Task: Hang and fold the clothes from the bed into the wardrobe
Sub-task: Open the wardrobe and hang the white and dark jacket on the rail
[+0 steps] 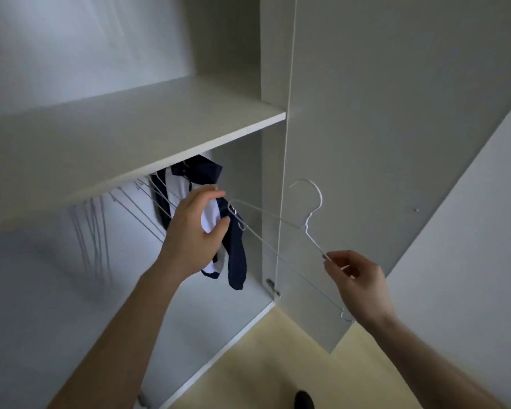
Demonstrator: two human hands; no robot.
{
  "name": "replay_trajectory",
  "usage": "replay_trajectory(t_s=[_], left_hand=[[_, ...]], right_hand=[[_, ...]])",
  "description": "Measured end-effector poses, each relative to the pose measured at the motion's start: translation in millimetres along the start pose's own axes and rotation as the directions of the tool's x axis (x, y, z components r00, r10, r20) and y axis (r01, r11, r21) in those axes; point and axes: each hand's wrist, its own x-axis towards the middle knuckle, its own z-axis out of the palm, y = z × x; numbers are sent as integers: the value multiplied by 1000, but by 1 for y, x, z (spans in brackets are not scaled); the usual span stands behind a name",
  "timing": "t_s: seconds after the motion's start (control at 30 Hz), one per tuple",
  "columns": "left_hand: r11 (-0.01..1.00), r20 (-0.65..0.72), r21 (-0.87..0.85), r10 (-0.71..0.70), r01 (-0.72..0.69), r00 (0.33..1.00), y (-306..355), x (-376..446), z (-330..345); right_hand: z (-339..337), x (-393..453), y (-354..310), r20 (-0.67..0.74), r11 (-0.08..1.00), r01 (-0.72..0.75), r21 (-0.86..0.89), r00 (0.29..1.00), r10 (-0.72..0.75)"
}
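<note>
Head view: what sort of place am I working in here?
Most likely a bedroom or dressing area, at an open built-in wardrobe. A navy and white garment hangs under its shelf among empty hangers, and the right hand pinches a white wire hanger.

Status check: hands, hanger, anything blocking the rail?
Right hand pinches a bare white hanger, clear of the rail. Left hand grips the hung navy-and-white garment. Empty hangers crowd the rail's left side; door open.
</note>
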Motion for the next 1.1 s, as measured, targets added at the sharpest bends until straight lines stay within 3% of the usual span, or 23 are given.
replay_trajectory(t_s=[0.27,0.43,0.6,0.9,1.1], left_hand=[[998,322,-61,17,3,947,22,-74,57],[985,517,-78,-91,153,851,45,-108,91],[980,610,-123,-48,154,791,94,-146,137],[982,782,-189,142,14,607,247,-230,249],[957,833,-271,286,-101,474,371,-320,327]], right_hand=[[-87,-105,20,15,991,-56,-118,998,58],[-136,-163,43,-92,984,-106,-146,991,93],[-194,-230,78,-213,959,-221,-180,960,181],[-334,-402,125,-502,885,-443,-144,803,321],[-438,-531,148,-608,847,-529,-52,690,394]])
